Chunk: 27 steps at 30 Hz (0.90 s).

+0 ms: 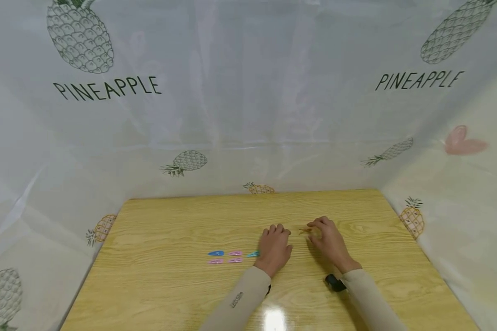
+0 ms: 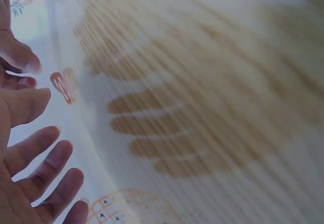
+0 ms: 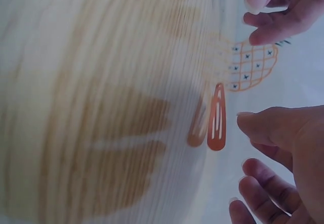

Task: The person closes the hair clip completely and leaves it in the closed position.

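Note:
An orange-brown snap hair clip (image 1: 304, 231) is at the wooden tabletop between my two hands, nearer the right one. In the right wrist view the hair clip (image 3: 216, 125) shows its slotted face beside a reflection, with a gap to the fingertips. My right hand (image 1: 330, 242) has its thumb and fingers apart, just right of this clip. Over the table to the left, my left hand (image 1: 274, 248) has loosely bent, spread fingers and holds nothing. Beside it lies a teal hair clip (image 1: 253, 253), partly hidden by the hand.
Left of the hands lie a blue hair clip (image 1: 216, 253) and several pink hair clips (image 1: 235, 260) in two rows. A white sheet printed with pineapples (image 1: 189, 161) hangs behind and beside the wooden table (image 1: 157, 289).

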Each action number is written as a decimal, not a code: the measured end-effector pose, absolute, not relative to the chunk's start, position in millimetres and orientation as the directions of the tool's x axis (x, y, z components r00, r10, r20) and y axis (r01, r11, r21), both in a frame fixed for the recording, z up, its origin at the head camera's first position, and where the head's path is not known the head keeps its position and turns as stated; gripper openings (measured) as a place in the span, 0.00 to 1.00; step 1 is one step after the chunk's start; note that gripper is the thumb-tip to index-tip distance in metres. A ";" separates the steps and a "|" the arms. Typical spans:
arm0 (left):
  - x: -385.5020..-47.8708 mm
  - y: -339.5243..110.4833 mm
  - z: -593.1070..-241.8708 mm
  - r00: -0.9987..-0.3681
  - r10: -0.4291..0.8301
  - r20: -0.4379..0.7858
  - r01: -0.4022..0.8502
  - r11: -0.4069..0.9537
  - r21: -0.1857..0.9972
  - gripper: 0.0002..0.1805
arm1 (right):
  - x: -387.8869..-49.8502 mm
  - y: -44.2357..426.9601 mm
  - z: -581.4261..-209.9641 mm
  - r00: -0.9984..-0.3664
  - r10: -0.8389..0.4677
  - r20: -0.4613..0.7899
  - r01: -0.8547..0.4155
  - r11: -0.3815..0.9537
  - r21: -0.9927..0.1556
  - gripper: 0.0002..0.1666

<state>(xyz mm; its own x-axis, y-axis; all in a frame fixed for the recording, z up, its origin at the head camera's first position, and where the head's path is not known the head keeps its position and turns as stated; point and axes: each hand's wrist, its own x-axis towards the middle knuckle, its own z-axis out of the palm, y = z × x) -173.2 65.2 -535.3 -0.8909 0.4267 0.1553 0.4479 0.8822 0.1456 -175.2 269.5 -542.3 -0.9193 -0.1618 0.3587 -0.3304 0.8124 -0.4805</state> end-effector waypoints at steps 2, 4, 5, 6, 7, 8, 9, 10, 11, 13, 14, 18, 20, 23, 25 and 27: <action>-173.9 68.9 -535.7 -0.891 0.428 0.150 0.448 0.882 0.144 0.20 | -176.3 271.6 -543.3 -0.924 -0.160 0.346 -0.320 0.819 -0.476 0.20; -174.2 71.6 -535.9 -0.890 0.433 0.141 0.451 0.882 0.140 0.21 | -177.2 273.3 -543.8 -0.929 -0.158 0.335 -0.309 0.827 -0.469 0.20; -174.4 73.1 -536.2 -0.889 0.435 0.140 0.453 0.881 0.140 0.21 | -177.5 273.9 -543.9 -0.931 -0.157 0.329 -0.304 0.832 -0.464 0.20; -174.6 74.3 -536.3 -0.888 0.437 0.139 0.455 0.880 0.139 0.22 | -177.8 274.5 -544.0 -0.933 -0.156 0.325 -0.300 0.836 -0.459 0.20; -174.8 75.7 -536.2 -0.887 0.439 0.139 0.457 0.879 0.139 0.22 | -177.9 274.7 -543.8 -0.933 -0.157 0.323 -0.299 0.840 -0.453 0.20; -174.8 76.7 -536.0 -0.887 0.441 0.136 0.458 0.879 0.137 0.22 | -178.0 274.9 -543.7 -0.934 -0.159 0.319 -0.297 0.843 -0.449 0.20; -175.1 77.9 -535.8 -0.887 0.442 0.133 0.458 0.878 0.137 0.23 | -178.0 275.0 -543.6 -0.935 -0.163 0.316 -0.298 0.845 -0.444 0.20; -175.5 79.2 -535.7 -0.888 0.442 0.131 0.457 0.879 0.137 0.23 | -178.1 274.9 -543.6 -0.936 -0.165 0.311 -0.296 0.847 -0.441 0.20; -175.8 80.4 -535.6 -0.888 0.441 0.129 0.456 0.879 0.138 0.23 | -178.3 274.9 -544.0 -0.937 -0.167 0.307 -0.295 0.849 -0.438 0.20; -176.5 82.8 -536.1 -0.892 0.437 0.117 0.450 0.882 0.138 0.23 | -179.0 274.3 -544.6 -0.941 -0.168 0.294 -0.288 0.854 -0.434 0.20; -176.9 84.0 -536.4 -0.894 0.434 0.111 0.447 0.884 0.138 0.23 | -179.5 273.8 -544.9 -0.944 -0.168 0.284 -0.283 0.856 -0.432 0.20; -177.8 88.9 -539.4 -0.900 0.425 0.101 0.436 0.890 0.137 0.23 | -181.1 271.2 -545.2 -0.957 -0.158 0.244 -0.253 0.866 -0.431 0.19; -177.8 91.3 -540.7 -0.901 0.422 0.104 0.433 0.892 0.132 0.22 | -181.3 269.9 -544.6 -0.961 -0.155 0.229 -0.243 0.869 -0.431 0.18; -178.4 94.7 -542.4 -0.901 0.419 0.112 0.432 0.892 0.132 0.19 | -180.7 268.0 -543.7 -0.965 -0.148 0.215 -0.230 0.872 -0.432 0.16; -179.0 97.2 -542.6 -0.901 0.418 0.114 0.430 0.893 0.131 0.18 | -180.2 267.2 -543.6 -0.965 -0.145 0.219 -0.228 0.875 -0.426 0.13; -180.2 99.1 -542.6 -0.903 0.414 0.116 0.427 0.894 0.135 0.18 | -180.6 265.8 -544.3 -0.964 -0.139 0.226 -0.226 0.878 -0.422 0.10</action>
<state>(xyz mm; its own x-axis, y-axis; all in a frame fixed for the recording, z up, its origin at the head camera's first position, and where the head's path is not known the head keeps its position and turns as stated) -180.2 99.1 -542.6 -0.9029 0.4141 0.1155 0.4273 0.8940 0.1350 -180.6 265.8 -544.3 -0.9641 -0.1395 0.2262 -0.2260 0.8781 -0.4217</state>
